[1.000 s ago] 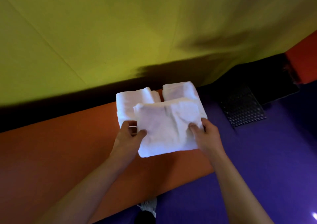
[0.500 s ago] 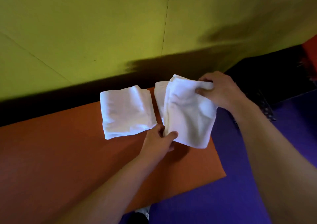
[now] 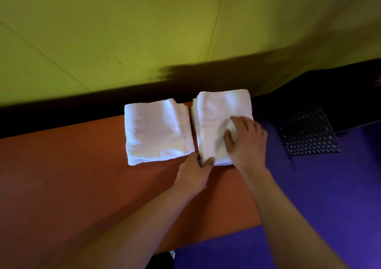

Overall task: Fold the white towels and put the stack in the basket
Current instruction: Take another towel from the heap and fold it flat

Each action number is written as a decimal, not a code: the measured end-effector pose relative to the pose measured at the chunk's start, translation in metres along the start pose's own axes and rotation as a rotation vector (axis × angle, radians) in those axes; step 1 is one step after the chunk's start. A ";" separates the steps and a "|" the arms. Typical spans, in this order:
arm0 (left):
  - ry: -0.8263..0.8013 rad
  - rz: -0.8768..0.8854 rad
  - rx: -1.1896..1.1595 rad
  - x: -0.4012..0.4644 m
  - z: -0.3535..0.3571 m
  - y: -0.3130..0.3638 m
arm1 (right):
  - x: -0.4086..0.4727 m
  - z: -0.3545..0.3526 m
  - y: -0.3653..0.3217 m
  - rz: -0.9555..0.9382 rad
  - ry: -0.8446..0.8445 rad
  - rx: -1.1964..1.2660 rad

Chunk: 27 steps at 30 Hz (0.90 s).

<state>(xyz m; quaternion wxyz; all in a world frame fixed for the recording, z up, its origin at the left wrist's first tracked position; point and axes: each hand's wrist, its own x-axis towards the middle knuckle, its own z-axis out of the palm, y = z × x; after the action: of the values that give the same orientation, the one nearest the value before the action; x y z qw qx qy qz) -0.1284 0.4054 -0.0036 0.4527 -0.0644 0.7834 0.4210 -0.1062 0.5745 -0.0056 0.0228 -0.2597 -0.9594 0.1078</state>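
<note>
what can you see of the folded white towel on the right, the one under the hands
The right towel is white, soft cloth, folded into a rough rectangle with layered edges along its left side. It lies flat at the far end of the orange surface, beside the left towel with a narrow gap between them. The right hand rests on its top near the near right corner; the left hand pinches its near left corner.
</note>
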 end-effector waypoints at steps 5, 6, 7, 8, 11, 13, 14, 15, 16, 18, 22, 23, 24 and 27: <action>0.045 0.246 0.348 -0.027 -0.023 -0.002 | -0.017 0.000 -0.005 0.022 -0.037 0.079; 0.078 0.324 0.428 -0.034 -0.030 -0.001 | -0.018 -0.003 -0.012 0.015 -0.023 0.105; 0.115 0.400 0.505 -0.041 -0.038 0.000 | -0.019 -0.006 -0.019 -0.004 -0.011 0.129; 0.161 0.467 0.579 -0.048 -0.047 0.001 | -0.021 -0.010 -0.028 -0.026 0.002 0.152; 0.294 0.590 0.743 -0.062 -0.078 0.003 | -0.026 -0.018 -0.058 -0.081 0.051 0.192; 0.357 0.613 0.813 -0.071 -0.101 0.001 | -0.031 -0.023 -0.082 -0.113 0.069 0.209; 0.381 0.611 0.833 -0.076 -0.113 -0.001 | -0.033 -0.024 -0.095 -0.135 0.075 0.216; 0.401 0.598 0.847 -0.081 -0.125 -0.004 | -0.035 -0.026 -0.109 -0.163 0.077 0.220; 0.419 0.579 0.857 -0.086 -0.136 -0.008 | -0.038 -0.027 -0.122 -0.189 0.074 0.223; 0.462 0.532 0.870 -0.095 -0.159 -0.016 | -0.043 -0.029 -0.149 -0.221 0.062 0.245; 0.560 0.451 0.873 -0.117 -0.207 -0.043 | -0.058 -0.031 -0.207 -0.296 0.006 0.279; 0.585 0.436 0.860 -0.124 -0.219 -0.052 | -0.062 -0.032 -0.222 -0.322 -0.002 0.279; 0.606 0.422 0.842 -0.131 -0.231 -0.061 | -0.067 -0.032 -0.237 -0.343 -0.010 0.276; 0.657 0.387 0.788 -0.152 -0.269 -0.092 | -0.085 -0.031 -0.283 -0.387 -0.030 0.264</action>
<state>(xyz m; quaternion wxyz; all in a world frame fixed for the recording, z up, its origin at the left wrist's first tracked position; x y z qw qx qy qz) -0.1720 0.1109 0.1205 0.0881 0.1272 0.9795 0.1292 -0.1697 0.2995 0.0875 0.0622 -0.0638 -0.9692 0.2297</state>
